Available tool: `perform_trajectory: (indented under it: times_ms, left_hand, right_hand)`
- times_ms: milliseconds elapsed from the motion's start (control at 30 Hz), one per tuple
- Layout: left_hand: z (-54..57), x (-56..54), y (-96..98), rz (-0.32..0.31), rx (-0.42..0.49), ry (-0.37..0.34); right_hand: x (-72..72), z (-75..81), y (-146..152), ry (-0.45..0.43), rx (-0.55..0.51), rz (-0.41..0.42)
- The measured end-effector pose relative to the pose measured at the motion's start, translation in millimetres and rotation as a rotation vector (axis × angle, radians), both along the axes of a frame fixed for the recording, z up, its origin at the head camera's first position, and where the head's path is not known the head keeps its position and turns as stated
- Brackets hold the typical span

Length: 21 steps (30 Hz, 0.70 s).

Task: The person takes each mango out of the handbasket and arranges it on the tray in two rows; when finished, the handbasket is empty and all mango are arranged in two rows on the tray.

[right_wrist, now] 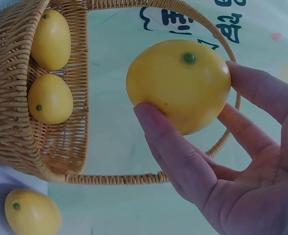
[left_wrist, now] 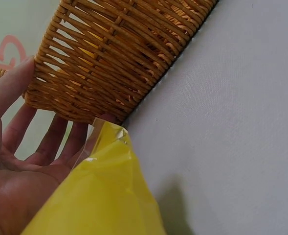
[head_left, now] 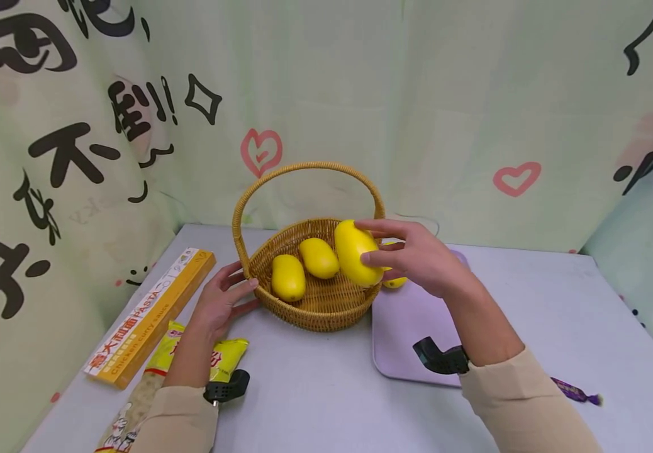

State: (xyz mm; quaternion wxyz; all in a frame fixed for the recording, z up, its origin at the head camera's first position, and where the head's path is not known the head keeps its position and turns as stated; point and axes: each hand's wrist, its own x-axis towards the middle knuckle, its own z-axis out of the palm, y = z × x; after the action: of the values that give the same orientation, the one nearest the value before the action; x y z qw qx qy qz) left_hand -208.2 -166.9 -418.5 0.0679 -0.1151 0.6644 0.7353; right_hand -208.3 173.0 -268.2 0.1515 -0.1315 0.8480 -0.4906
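My right hand (head_left: 414,258) holds a yellow mango (head_left: 355,255) between thumb and fingers, above the right side of the wicker basket (head_left: 321,322). Its green stem dot shows in the right wrist view. Two more mangoes, one at the left (head_left: 289,278) and one near the middle (head_left: 319,258), lie inside the basket. My left hand (head_left: 221,299) grips the basket's left side by the handle's foot, thumb at the rim and fingers around the outside. Partly hidden behind my right hand, another mango (right_wrist: 33,213) lies outside the basket.
A light purple board (head_left: 417,340) lies right of the basket. At the left are a long pasta box (head_left: 151,314) and a yellow-topped clear bag (head_left: 227,358), partly under my left forearm. A purple-wrapped candy (head_left: 575,390) lies by my right sleeve. Curtains enclose the table.
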Motion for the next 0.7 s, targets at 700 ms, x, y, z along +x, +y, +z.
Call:
perform_trajectory:
  times_ms: [700]
  left_hand:
    - [-0.8, -0.5, -0.1, -0.004, 0.009, 0.002]
  right_hand:
    - [20.5, 5.9, 45.0, 0.027, -0.019, -0.025]
